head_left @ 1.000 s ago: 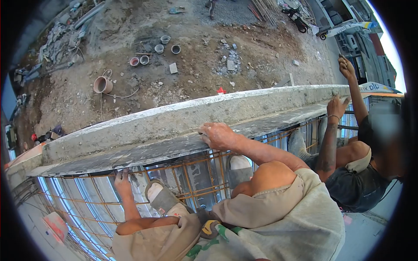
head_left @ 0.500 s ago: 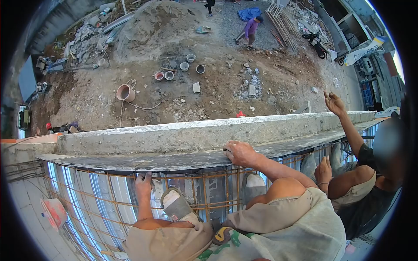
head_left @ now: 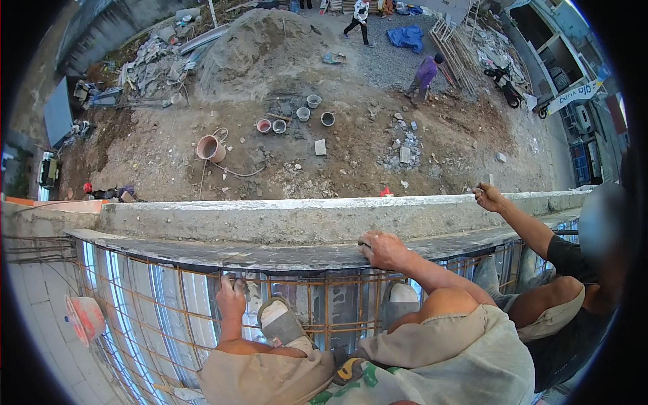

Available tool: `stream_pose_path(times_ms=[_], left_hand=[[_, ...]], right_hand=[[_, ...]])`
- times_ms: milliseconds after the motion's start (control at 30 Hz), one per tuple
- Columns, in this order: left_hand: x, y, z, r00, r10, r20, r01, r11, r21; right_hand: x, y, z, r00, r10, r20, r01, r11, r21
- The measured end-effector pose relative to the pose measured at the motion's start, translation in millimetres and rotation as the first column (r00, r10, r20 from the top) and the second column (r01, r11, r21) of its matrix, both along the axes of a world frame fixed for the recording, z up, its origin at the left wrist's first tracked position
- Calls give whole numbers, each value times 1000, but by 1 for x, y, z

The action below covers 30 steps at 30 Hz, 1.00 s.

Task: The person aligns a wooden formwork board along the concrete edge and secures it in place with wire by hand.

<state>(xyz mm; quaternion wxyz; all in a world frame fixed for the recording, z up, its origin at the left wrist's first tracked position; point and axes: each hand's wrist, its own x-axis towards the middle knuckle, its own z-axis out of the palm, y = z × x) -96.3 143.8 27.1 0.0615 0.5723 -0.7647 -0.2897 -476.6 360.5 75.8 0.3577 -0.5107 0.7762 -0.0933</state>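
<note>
A long grey board (head_left: 297,256) runs along the inner side of the concrete parapet wall (head_left: 270,221). My right hand (head_left: 388,250) is closed over this board, with its fingers curled across the top. Below the board's near edge, my left hand (head_left: 231,298) is raised with its fingers bent in. Whatever it may hold is too small to make out. Rusty rebar mesh (head_left: 325,300) spreads beneath both hands, around my sandalled foot (head_left: 280,320). A yellow and black tape measure (head_left: 349,370) lies at my lap.
At right crouches a co-worker, one hand (head_left: 489,197) raised over the wall. A red mortar tub (head_left: 86,318) stands at left. Beyond the wall, the ground drops away, with buckets (head_left: 278,126), a sand pile (head_left: 250,44) and a person in purple (head_left: 424,75).
My left hand has drawn down slightly from the board's edge and curled its fingers. My right hand stays on the board. The co-worker's raised hand has lowered toward the wall. The view has tilted up.
</note>
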Motion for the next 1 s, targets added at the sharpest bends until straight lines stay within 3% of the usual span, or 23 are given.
stream_pose_path(times_ms=[100, 167, 233, 267, 333, 433, 500, 533, 600, 633, 700, 733, 800, 867, 967, 1000], left_hand=[[10, 1, -1, 994, -101, 38, 104, 990, -91], [15, -2, -9, 965, -194, 179, 221, 964, -150], [16, -2, -12, 968, -184, 170, 214, 960, -179], [19, -2, -17, 975, -200, 95, 217, 949, -229], [17, -1, -9, 985, -163, 59, 172, 956, -239], [11, 7, 4, 999, -43, -28, 35, 974, -224], [1, 15, 14, 979, 193, -69, -196, 980, -41], [-1, 15, 16, 978, 198, -73, -201, 979, -41], [2, 15, 19, 947, 302, 104, -303, 953, -15], [3, 15, 18, 945, 309, 106, -309, 951, -16], [3, 11, 15, 991, 108, 78, -114, 990, 86], [5, 10, 8, 989, 126, 80, -132, 988, 78], [13, 8, -14, 972, 192, -134, -166, 969, 181], [18, 13, -28, 974, 183, -132, -169, 980, 109], [17, 10, -7, 970, 237, -46, -233, 969, 78], [20, 8, -3, 968, 248, -36, -240, 960, 142]], right_hand=[[0, -2, -2, 1000, 18, 4, -18, 1000, -5], [-1, -4, 3, 1000, 7, 18, -7, 1000, 4], [1, 0, -4, 999, 5, -42, -8, 998, -67], [0, -4, 6, 1000, 10, 16, -9, 998, -60], [2, -1, -5, 999, -12, -32, 8, 993, -119], [3, -7, 11, 999, -34, 33, 37, 993, -108], [3, -6, 16, 998, -60, 30, 63, 991, -122], [3, -7, 18, 997, -72, 31, 75, 988, -138], [2, -12, 24, 998, -58, 33, 62, 988, -145], [2, -14, 26, 998, -51, 36, 56, 987, -151], [0, -18, 25, 1000, -13, 19, 15, 991, -134], [-3, -21, 24, 1000, 20, 0, -20, 993, -119], [-8, -25, 26, 998, 60, -26, -62, 991, -114], [-13, -34, 26, 994, 89, -55, -95, 990, -104], [-23, -39, 24, 990, 121, -79, -131, 983, -132], [-23, -45, 25, 986, 152, -70, -161, 976, -147]])
